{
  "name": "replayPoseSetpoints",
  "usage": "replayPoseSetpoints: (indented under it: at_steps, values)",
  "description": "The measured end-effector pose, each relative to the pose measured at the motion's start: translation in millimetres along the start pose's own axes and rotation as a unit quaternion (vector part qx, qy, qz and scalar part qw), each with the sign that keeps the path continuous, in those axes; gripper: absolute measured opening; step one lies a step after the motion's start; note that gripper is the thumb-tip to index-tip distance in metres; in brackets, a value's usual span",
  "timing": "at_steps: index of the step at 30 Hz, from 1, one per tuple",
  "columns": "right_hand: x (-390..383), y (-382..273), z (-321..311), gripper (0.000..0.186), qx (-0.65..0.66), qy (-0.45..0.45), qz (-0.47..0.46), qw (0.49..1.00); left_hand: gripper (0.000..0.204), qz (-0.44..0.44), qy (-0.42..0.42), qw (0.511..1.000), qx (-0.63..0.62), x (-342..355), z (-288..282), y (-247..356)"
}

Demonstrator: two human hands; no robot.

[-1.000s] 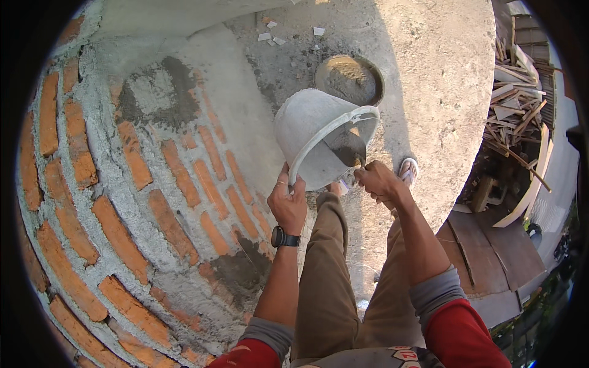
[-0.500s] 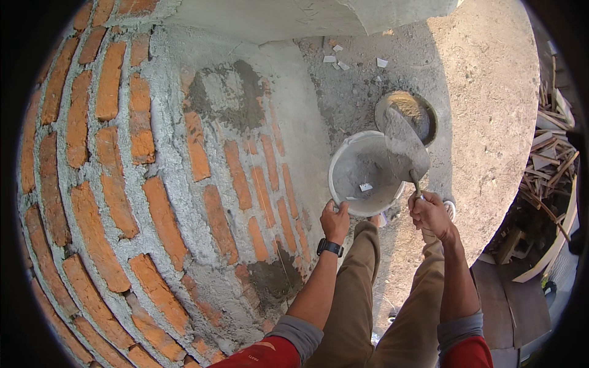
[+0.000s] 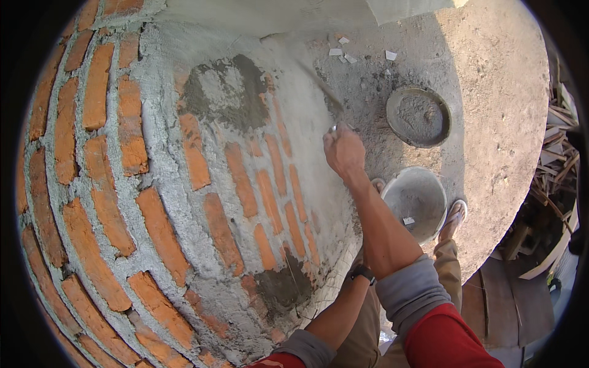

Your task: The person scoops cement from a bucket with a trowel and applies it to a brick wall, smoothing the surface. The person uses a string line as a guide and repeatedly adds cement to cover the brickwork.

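Grey metal makes up the long, slim trowel (image 3: 325,89), seen nearly edge-on and slightly blurred, so that any load on its blade is hard to make out. It slants up and leftward from the person's right hand (image 3: 345,152), which is closed around the handle, with a small pale end showing by the knuckles. The tool lies in front of the smooth grey rendered strip (image 3: 294,104) beside the bare brickwork; whether it touches that surface cannot be told.

Across the middle, the right forearm (image 3: 383,227) stands in the way, covering the left hand beyond a wrist with a black watch (image 3: 363,274); what that hand holds cannot be told.

Orange bricks set in rough grey mortar form the wall (image 3: 162,230) on the left, with a dark, damp ring-like mortar patch (image 3: 251,92) high up and a smaller dark patch (image 3: 283,285) below. A round, shallow pan of grey mortar (image 3: 451,116) sits on the ground, and near it a pale grey bucket (image 3: 437,190) stands between the sandalled feet, a white chip (image 3: 408,221) inside. Broken timber (image 3: 555,132) lies far right.
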State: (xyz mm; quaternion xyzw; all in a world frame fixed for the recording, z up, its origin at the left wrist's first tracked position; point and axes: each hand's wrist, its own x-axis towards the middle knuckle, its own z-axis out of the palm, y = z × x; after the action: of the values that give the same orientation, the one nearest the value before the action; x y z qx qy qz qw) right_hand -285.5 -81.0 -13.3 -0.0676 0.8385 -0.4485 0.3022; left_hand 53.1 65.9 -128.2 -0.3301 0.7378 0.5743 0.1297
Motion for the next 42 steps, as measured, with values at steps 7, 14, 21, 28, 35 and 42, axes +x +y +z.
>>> replayPoseSetpoints:
  at_steps: [7, 14, 21, 28, 35, 42]
  values:
    - [-142.9, 131.4, -58.7, 0.033, -0.051, -0.123, 0.008, 0.991, 0.054, -0.096, -0.067, 0.989, 0.089, 53.2, 57.1, -20.7]
    - [-158.9, 289.1, -194.4, 0.034, -0.201, -0.077, 0.190, 0.958, 0.064, -0.220, -0.195, 0.943, 0.158, 139.3, 73.4, -38.1]
    - [-157.0, 330.5, -222.3, 0.034, -0.182, -0.092, 0.203, 0.958, 0.049, -0.305, -0.083, 0.890, 0.329, 134.8, 41.7, -28.2]
    - [-117.6, 212.6, -201.7, 0.028, -0.014, -0.153, 0.048, 0.987, 0.024, 0.067, 0.452, 0.832, 0.314, 82.9, -139.3, 209.8]
    - [-0.8, 51.1, -106.6, 0.045, -0.080, -0.158, -0.024, 0.984, 0.041, -0.042, 0.470, 0.761, 0.445, 82.9, -253.5, 268.8]
    - [110.2, -43.9, -8.3, 0.056, -0.078, -0.106, -0.069, 0.989, 0.028, -0.048, 0.384, 0.863, 0.324, 81.2, -274.7, 263.1]
